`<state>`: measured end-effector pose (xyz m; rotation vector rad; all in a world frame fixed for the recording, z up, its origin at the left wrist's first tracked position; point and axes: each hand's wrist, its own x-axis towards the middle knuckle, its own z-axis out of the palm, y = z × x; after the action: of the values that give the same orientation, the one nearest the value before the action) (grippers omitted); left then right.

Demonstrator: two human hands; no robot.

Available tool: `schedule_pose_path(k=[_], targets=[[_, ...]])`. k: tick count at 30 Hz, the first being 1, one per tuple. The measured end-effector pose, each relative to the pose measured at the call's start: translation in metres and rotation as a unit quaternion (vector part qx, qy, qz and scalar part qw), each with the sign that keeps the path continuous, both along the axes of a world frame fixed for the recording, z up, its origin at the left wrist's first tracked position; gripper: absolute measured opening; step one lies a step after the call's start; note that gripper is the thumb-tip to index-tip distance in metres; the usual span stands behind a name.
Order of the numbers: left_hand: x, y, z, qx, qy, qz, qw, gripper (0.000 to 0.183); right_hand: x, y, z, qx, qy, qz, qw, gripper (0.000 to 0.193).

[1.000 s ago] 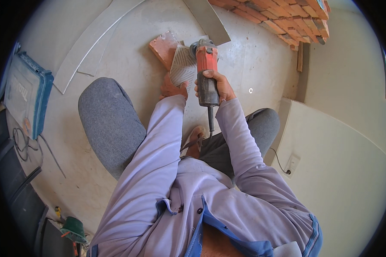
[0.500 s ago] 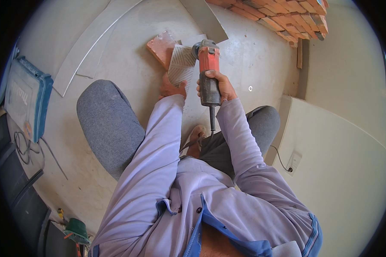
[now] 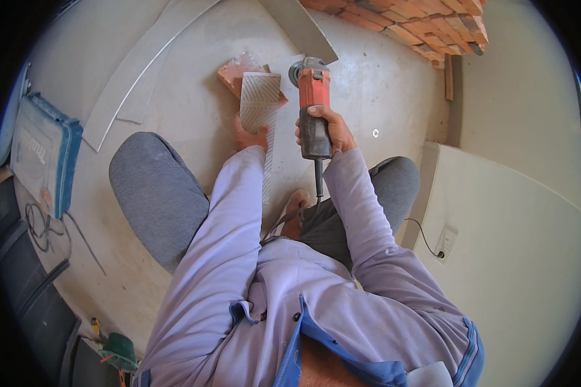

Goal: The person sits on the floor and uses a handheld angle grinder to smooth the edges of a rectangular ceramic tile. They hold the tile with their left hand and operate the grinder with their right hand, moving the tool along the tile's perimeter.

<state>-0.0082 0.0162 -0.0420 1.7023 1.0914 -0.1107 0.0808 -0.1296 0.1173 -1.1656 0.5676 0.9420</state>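
Here, grinder (image 3: 314,106): dark cylindrical body clasped in my right fingers (image 3: 323,113), red-orange housing ahead of them, round disc (image 3: 295,74) at its left.
Ribbed tile (image 3: 259,97): flat, grey, diagonally grooved, near end grasped by my left fingers (image 3: 241,131), reaching ahead of them.
Brick (image 3: 239,68): orange-red block beyond my left fingers, partly hidden by the tile.
Grooved strip (image 3: 269,168): narrow, running back beside my left wrist; whether it joins the tile, I can't tell.
Tile shift: it leaned right earlier; now straighter and further left, brick showing on both sides. Grinder nearly unmoved.
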Motion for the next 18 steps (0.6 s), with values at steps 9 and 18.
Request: schedule_pose_path(k=[9,18], targets=[[0.006,0.01,-0.02,-0.017,0.036,-0.072,0.997,0.1,0.005,0.03,-0.003,0.003,-0.001,0.034,0.999,0.042],[0.013,0.009,0.006,-0.01,0.151,-0.109,0.982,0.101,0.005,0.029,-0.009,-0.005,0.014,0.03,0.999,0.042]])
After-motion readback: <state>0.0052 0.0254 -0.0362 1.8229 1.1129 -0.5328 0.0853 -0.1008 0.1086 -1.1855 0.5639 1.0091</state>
